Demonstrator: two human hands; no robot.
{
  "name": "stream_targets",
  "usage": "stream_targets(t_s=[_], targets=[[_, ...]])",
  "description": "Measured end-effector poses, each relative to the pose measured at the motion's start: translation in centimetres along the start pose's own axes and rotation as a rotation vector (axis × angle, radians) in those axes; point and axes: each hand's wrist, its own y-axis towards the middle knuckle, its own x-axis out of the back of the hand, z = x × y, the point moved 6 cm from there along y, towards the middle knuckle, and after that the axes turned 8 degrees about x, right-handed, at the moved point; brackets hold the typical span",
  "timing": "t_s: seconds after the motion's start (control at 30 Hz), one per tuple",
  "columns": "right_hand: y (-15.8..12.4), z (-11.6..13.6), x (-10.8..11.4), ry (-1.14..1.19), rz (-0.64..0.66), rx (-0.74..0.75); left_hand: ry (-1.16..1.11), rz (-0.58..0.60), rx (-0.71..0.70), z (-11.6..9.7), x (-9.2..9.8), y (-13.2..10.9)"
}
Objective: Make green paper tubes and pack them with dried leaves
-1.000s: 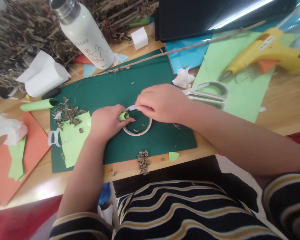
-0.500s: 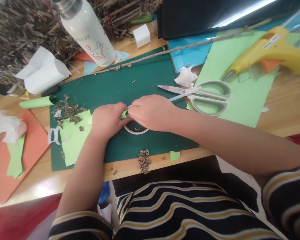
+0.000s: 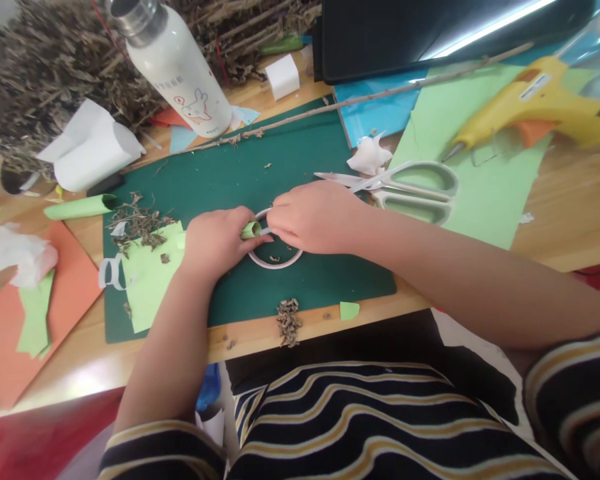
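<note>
My left hand [image 3: 215,240] is closed around a small rolled green paper tube [image 3: 251,230], its open end facing right. In my right hand [image 3: 320,217] is a thin whitish stick [image 3: 265,231], whose end shows between the fingers and the tube's mouth. Most of the stick is hidden by the hand. Under both hands a white ring [image 3: 277,267] lies on the green cutting mat [image 3: 300,290], with small dried bits inside it. White-handled scissors [image 3: 417,203] lie just beyond my right wrist.
A glue gun [image 3: 520,107] rests on green paper [image 3: 505,213] at right. A white bottle [image 3: 180,80] stands at the back before dried plants [image 3: 45,73]. A long twig [image 3: 300,117] crosses the mat. Crumbled bits [image 3: 289,323] lie at the front edge; orange paper [image 3: 75,287] lies left.
My right hand has moved slightly right, away from the tube, uncovering its mouth and the stick's end. My left hand still holds the tube in about the same place.
</note>
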Motion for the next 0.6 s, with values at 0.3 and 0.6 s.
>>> stream_targets(t_s=[0.3, 0.6], targets=[[0.02, 0.44, -0.14, -0.01, -0.046, 0.039, 0.049, 0.025, 0.036, -0.09, 0.15, -0.13], [0.0, 0.56, 0.05, -0.068, -0.116, 0.053, 0.036, 0.009, 0.028, -0.18, 0.2, -0.14]])
